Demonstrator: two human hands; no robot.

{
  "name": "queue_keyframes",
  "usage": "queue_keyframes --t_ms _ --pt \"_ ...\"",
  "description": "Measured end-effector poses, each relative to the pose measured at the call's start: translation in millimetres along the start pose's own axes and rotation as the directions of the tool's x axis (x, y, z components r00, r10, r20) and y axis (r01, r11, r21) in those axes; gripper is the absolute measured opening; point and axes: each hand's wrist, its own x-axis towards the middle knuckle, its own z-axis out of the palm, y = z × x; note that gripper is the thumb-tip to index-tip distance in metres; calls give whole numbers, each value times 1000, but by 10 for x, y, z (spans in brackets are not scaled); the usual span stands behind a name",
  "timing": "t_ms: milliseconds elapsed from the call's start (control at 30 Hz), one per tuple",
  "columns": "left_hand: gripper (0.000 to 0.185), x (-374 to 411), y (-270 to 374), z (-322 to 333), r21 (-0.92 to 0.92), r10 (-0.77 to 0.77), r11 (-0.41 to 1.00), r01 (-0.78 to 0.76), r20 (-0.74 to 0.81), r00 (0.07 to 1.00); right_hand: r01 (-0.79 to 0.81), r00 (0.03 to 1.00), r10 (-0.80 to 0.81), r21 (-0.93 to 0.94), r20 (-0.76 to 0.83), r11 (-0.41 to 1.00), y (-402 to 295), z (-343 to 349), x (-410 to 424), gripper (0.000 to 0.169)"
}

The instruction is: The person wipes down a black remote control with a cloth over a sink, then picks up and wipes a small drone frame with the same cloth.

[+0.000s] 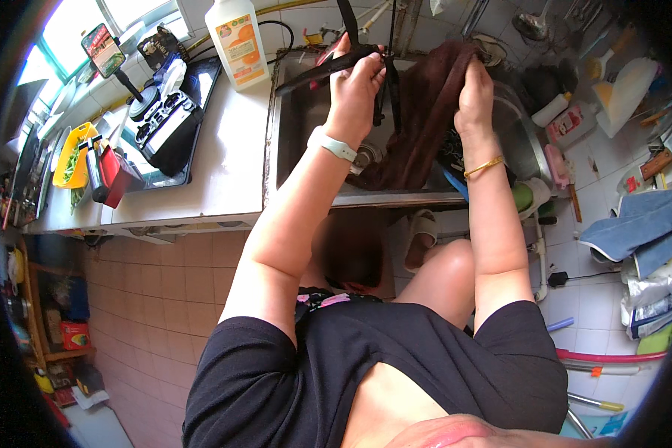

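My left hand (351,98) grips a black piece (308,74) with several long, narrow arms, perhaps fan blades, above the left side of the metal sink (397,199). Its hub is partly hidden by my fingers. A dark brown cloth (425,112) hangs from my right hand (475,98), which pinches its upper right part. The cloth drapes down into the basin, with its lower end beside the drain strainer (368,157). Something black and netlike (451,148) lies in the sink near my right wrist, partly covered.
A large plastic bottle (238,50) stands on the counter left of the sink. Farther left are a phone on a stand (103,50), a gas stove (168,131) and a yellow basket (74,154) of green vegetables. Blue cloths (638,224) hang at the right.
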Motion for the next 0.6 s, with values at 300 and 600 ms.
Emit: queue_keyframes --t_ms 300,600 --pt "16 149 -126 -518 -117 -336 927 357 162 928 168 980 -120 -330 161 929 342 -51 -109 23" --pt "15 106 -57 -735 191 -511 852 488 103 853 15 951 95 -350 294 937 498 44 -87 21"
